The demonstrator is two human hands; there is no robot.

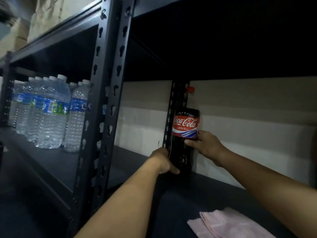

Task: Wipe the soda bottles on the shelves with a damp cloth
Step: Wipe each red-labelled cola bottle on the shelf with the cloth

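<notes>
Both hands are clamped on one cola bottle [186, 127] that stands upright at the back of the shelf [214, 191], just right of centre in the frame, against a pale wall [248, 109] and right beside a dark slotted rear post [169, 107]. The left hand [163, 162] wraps the bottle's lower body from the left, thumb lying across the dark plastic near the base. The right hand [205, 143] grips it higher up from the right, thumb on the front just under the red label and fingers going round behind, out of sight. The bottle is dark and nearly full, with a red cap [190, 89] at the top. A folded pink cloth [228, 224] lies on the shelf at the lower right of the frame, near the front edge, well apart from the bottle and under the right forearm; neither hand touches it. A wide slotted upright [103, 103] runs down the centre left. Beyond it, at the left of the frame, a cluster of clear water bottles [49, 114] with white caps and blue labels stands on the neighbouring shelf. The upper left is blurred.
</notes>
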